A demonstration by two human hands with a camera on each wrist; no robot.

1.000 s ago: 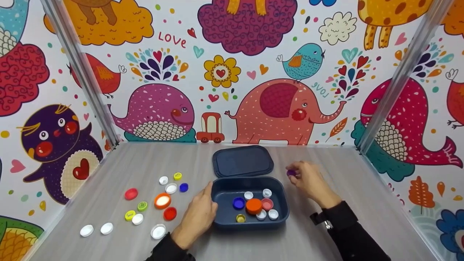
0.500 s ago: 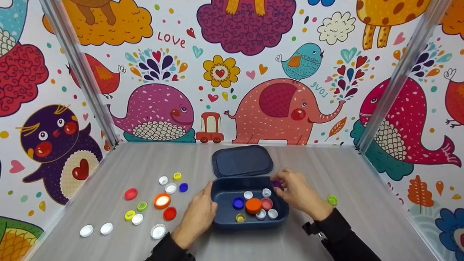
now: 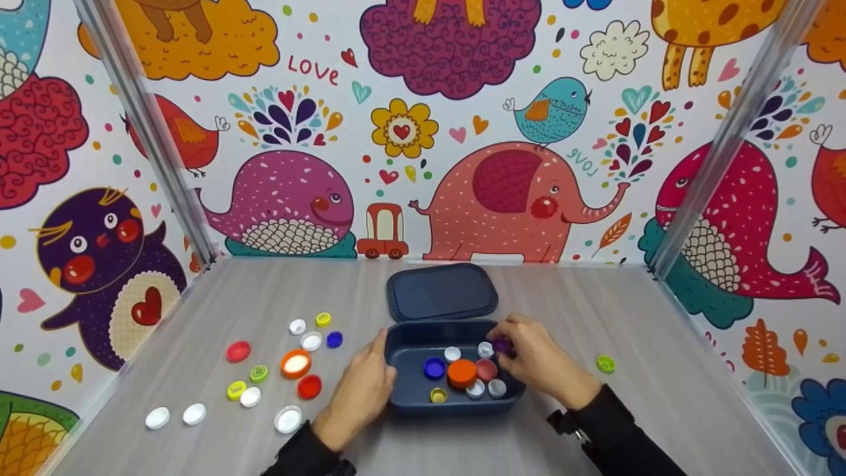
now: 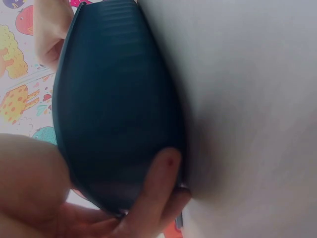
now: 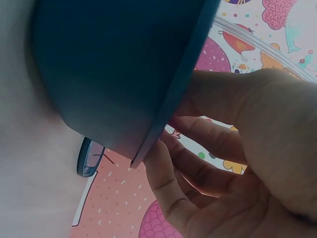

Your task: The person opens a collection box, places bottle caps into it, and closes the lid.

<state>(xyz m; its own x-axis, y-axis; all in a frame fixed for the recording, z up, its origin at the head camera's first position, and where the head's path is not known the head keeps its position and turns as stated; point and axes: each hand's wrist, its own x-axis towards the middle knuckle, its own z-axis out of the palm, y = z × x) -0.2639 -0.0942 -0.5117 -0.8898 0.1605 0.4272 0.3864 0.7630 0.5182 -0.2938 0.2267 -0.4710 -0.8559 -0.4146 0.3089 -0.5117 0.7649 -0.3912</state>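
A dark blue rectangular container (image 3: 456,408) stands on the table with several bottle caps inside, among them an orange cap (image 3: 462,374), a blue one (image 3: 435,368) and a pink one (image 3: 486,370). My left hand (image 3: 360,390) grips its left end; in the left wrist view a finger (image 4: 161,173) lies along the outer wall (image 4: 116,94). Over the right end, my right hand (image 3: 538,357) pinches a purple bottle cap (image 3: 503,348) just inside the rim. The right wrist view shows those fingers at the container's rim, with the purple cap hidden behind the wall.
A dark blue lid (image 3: 441,292) lies behind the container. Several loose caps lie to the left, including a red cap (image 3: 309,387), an orange-and-white cap (image 3: 295,363) and a white cap (image 3: 157,418). A green cap (image 3: 605,363) lies far right. Printed walls (image 3: 396,66) enclose the table.
My right hand has carried the purple cap leftward from the table into the container's right end, uncovering the green cap. My left hand has stayed at the container's left end.
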